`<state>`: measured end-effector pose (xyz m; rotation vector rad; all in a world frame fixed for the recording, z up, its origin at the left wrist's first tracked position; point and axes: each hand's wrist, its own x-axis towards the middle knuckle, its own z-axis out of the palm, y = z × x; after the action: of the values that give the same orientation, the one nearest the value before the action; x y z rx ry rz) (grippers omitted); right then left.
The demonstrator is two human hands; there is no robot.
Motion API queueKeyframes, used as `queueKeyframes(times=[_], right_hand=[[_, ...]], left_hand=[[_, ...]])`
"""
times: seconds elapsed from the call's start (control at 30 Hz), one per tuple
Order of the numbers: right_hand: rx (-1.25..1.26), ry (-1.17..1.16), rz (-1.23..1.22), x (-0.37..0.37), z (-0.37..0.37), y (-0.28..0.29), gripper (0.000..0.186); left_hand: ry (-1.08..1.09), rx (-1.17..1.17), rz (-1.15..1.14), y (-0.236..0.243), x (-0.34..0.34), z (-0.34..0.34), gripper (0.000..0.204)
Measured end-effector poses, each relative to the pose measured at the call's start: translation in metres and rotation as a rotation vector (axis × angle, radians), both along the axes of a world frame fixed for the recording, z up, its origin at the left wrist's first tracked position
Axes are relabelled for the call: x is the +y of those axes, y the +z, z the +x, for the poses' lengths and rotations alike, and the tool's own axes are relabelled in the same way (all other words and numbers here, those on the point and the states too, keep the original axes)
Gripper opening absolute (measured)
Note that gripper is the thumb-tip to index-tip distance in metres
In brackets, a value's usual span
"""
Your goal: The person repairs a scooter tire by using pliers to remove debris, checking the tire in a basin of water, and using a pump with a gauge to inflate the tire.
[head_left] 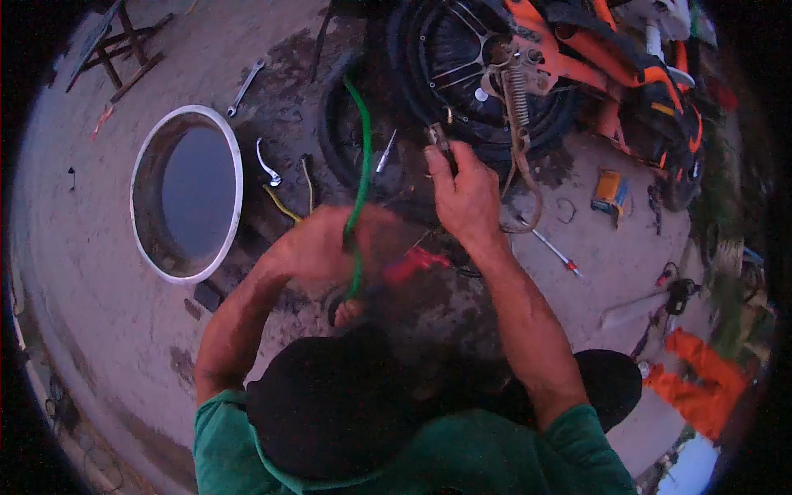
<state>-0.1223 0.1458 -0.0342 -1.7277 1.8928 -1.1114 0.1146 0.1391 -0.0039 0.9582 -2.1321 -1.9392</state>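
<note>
My right hand (pixel 470 194) is closed around a short dark piece with a metal end (pixel 437 140), its thumb pressed along the side. It is just below the black wheel (pixel 462 58) of an orange-framed vehicle (pixel 569 49). Motion smears my left hand (pixel 338 239), so its fingers cannot be read. A green hose (pixel 365 140) runs past it, and whether the hand grips the hose is unclear. Beside that hand a red blurred thing (pixel 417 264) shows, too smeared to name. A black tyre (pixel 334 132) lies partly in shadow between the hose and the wheel.
At left stands a white-rimmed basin (pixel 235 165) of dark water. Around it are a wrench (pixel 246 87), a silver lever (pixel 268 165) and a yellow-handled tool (pixel 280 202). A screwdriver (pixel 385 153), a yellow-and-blue box (pixel 609 194), a thin rod (pixel 557 252) and orange cloth (pixel 701 379) lie on the ground.
</note>
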Motion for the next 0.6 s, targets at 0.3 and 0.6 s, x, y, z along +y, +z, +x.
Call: queueKeyframes(times=[0.3, 0.6], right_hand=[[0.053, -0.161, 0.242, -0.005, -0.008, -0.001, 0.036], [-0.019, -0.139, 0.396, -0.005, -0.008, 0.001, 0.036]], left_hand=[[0.238, 0.084, -0.015, -0.002, -0.071, -0.062, 0.093], [0.045, -0.056, -0.268, -0.003, -0.097, -0.082, 0.092]])
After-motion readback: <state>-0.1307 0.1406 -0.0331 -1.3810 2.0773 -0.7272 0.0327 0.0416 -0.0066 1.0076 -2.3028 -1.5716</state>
